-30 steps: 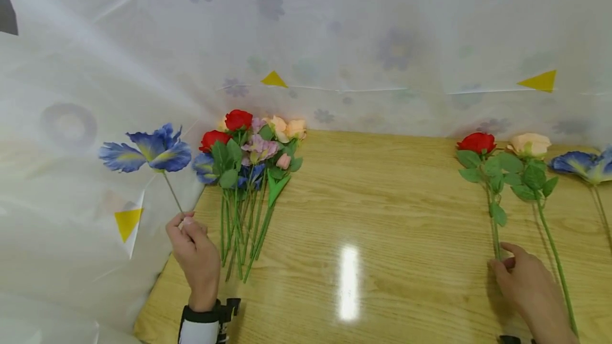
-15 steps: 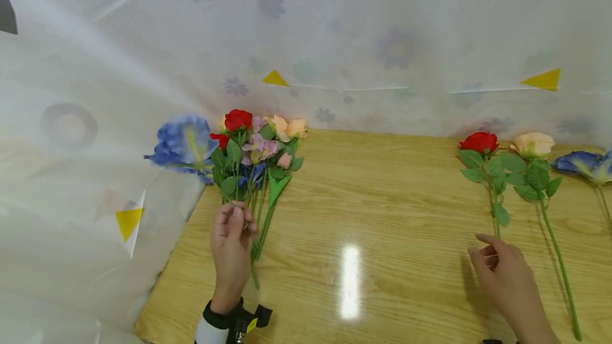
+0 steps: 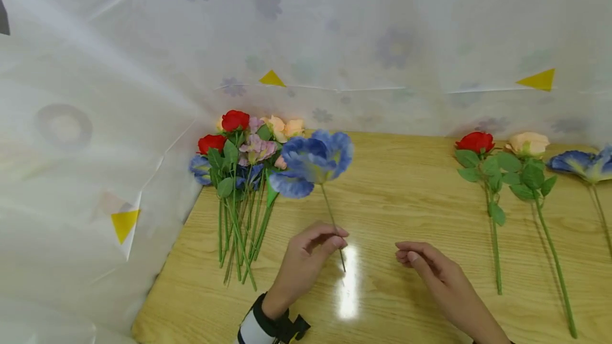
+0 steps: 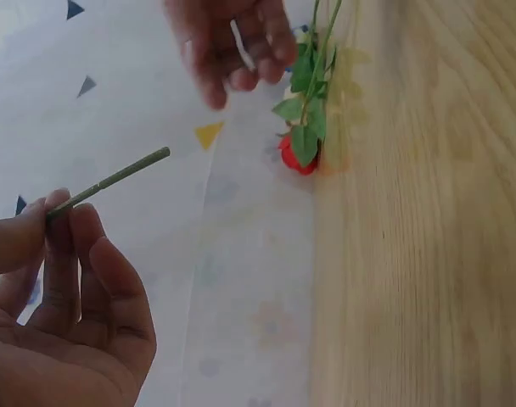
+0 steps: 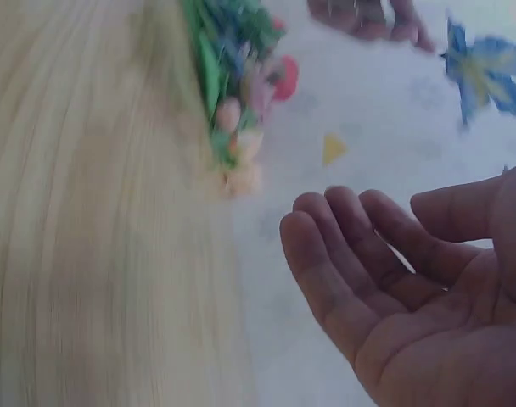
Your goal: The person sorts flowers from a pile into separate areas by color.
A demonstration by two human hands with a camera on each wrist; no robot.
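Note:
My left hand (image 3: 306,259) pinches the thin stem of a blue iris (image 3: 315,163) between thumb and fingertips, holding it upright above the table's middle. In the left wrist view the cut end of the stem (image 4: 122,175) sticks out past the fingers. To the right, my right hand (image 3: 440,275) hovers over the wood with relaxed fingers and nothing in them; the right wrist view shows its bare palm (image 5: 445,339). Nearest to that hand lies a red rose (image 3: 475,143), and beside it a peach rose (image 3: 528,145).
A bunch of mixed flowers (image 3: 234,169) lies at the table's left, stems toward me. Another blue iris (image 3: 585,166) rests at the far right. A pale plastic sheet (image 3: 382,41) with yellow triangles stands behind and left of the wooden table (image 3: 397,195).
My left hand has carried the blue iris from the left side, across the bunch, to the middle. My right hand has left the red rose's stem and moved left.

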